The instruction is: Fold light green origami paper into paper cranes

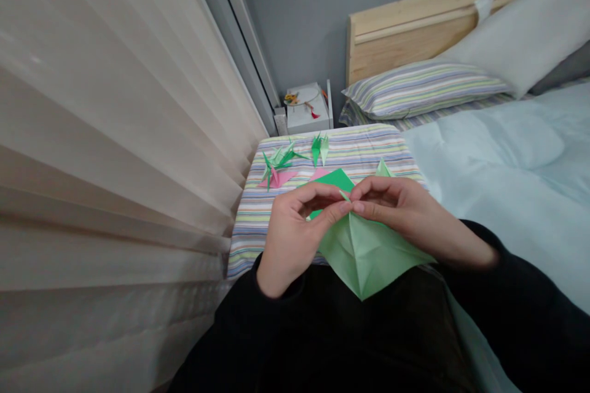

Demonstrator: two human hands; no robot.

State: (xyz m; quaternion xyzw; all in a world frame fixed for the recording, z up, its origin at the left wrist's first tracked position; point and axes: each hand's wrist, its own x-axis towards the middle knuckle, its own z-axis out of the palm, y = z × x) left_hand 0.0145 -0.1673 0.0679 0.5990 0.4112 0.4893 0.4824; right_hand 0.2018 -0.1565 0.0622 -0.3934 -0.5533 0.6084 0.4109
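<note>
A sheet of folded origami paper point(366, 256) hangs in front of me, pale green on the near side and dark green on the far side, with creases meeting along its centre. My left hand point(295, 239) and my right hand point(396, 215) meet above it, fingertips pinching its narrow raised point from either side. Beyond the hands, on a striped blanket point(258, 239), lie several green paper cranes point(281, 161) and a pink paper piece point(276, 178). The sheet's lower tip rests over my dark trousers point(350, 331).
A pleated beige blind point(110, 135) fills the left side. To the right are a pale blue duvet point(502, 159), a striped pillow point(424, 89), a grey pillow point(516, 31) and a wooden headboard point(405, 31). A white box point(308, 109) with small ornaments stands beyond the blanket.
</note>
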